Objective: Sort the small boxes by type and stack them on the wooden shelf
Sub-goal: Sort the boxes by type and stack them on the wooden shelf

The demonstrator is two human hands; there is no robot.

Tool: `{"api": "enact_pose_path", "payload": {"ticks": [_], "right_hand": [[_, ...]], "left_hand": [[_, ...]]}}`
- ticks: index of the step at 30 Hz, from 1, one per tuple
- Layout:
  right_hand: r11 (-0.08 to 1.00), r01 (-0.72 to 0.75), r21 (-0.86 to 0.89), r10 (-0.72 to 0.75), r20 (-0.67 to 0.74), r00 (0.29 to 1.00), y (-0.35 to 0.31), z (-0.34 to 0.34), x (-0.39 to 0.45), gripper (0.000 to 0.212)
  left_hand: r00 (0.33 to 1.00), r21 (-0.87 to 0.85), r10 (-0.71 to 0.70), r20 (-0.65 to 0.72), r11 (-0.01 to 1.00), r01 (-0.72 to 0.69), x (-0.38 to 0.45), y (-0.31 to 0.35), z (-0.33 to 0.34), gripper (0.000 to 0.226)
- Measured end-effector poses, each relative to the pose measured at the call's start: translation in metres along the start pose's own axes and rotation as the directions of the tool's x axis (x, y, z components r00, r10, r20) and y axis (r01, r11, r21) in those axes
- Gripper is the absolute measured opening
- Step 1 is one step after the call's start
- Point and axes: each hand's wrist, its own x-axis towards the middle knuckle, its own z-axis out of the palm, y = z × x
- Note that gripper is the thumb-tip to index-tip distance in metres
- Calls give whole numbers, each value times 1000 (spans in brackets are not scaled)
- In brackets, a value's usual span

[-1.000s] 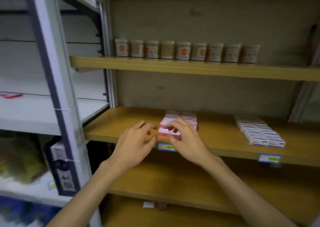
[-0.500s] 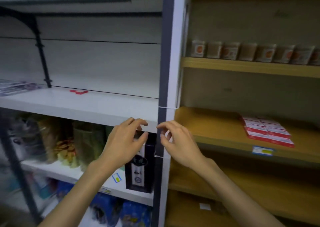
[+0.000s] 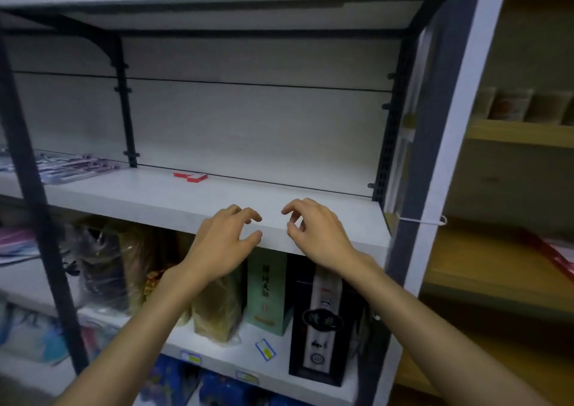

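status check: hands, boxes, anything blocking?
Left hand and right hand empty, fingers loosely curled, over white shelf front edge. Two red boxes at shelf back, untouched. Nothing between hands and boxes.

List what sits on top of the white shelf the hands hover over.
On the white shelf: two small red boxes near the back and flat packets at far left. Both hands hide part of its front edge.

Nothing you can actually read here. Green box [image 3: 267,290] below the white shelf [image 3: 186,200] has vertical Chinese characters, too blurred. Black box [image 3: 321,325] right of it: stylised characters, illegible. Price tags [image 3: 265,349] under the green box are blurred too.
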Motion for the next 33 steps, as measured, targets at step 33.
{"api": "enact_pose_path", "payload": {"ticks": [33], "right_hand": [[938,-220,-267,286,241,928,-49,184,280,16]], "left_hand": [[972,257,55,228,960,-114,268,-354,-10,34]]}}
